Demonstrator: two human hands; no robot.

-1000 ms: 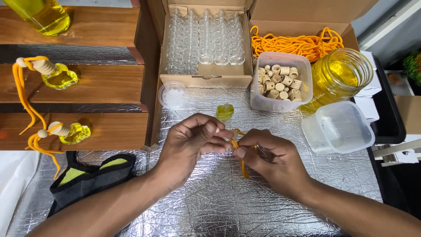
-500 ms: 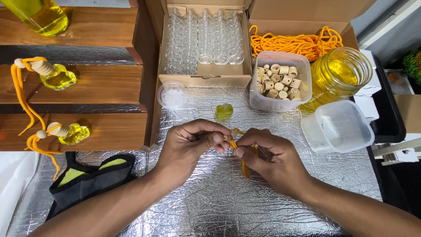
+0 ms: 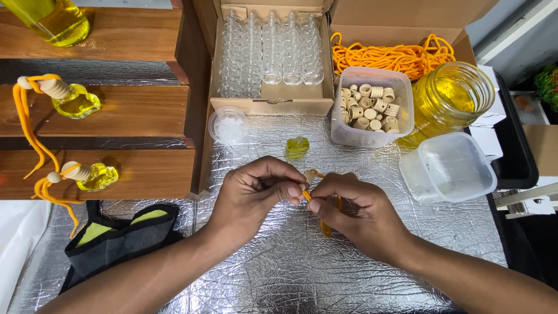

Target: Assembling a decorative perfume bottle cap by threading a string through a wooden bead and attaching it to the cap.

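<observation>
My left hand [image 3: 253, 195] and my right hand [image 3: 354, 212] meet over the silver foil mat [image 3: 279, 273]. Between their fingertips is a small wooden cap [image 3: 308, 175] threaded on an orange cord [image 3: 324, 224]. The left fingers pinch the cap, while the right fingers pinch the cord just below it. The cord's loop hangs down behind my right hand. A small bottle of yellow liquid [image 3: 296, 147] stands uncapped on the foil just beyond my hands.
A cardboard box of empty glass bottles [image 3: 270, 49], a tub of wooden caps [image 3: 371, 107], a pile of orange cords [image 3: 389, 57], a jar of yellow liquid [image 3: 450, 99] and an empty plastic tub [image 3: 450, 168] sit behind. Finished bottles [image 3: 75, 102] rest on wooden shelves at left.
My hands stay pressed together over the foil, with only small finger shifts on the cap and cord. Nothing else has moved.
</observation>
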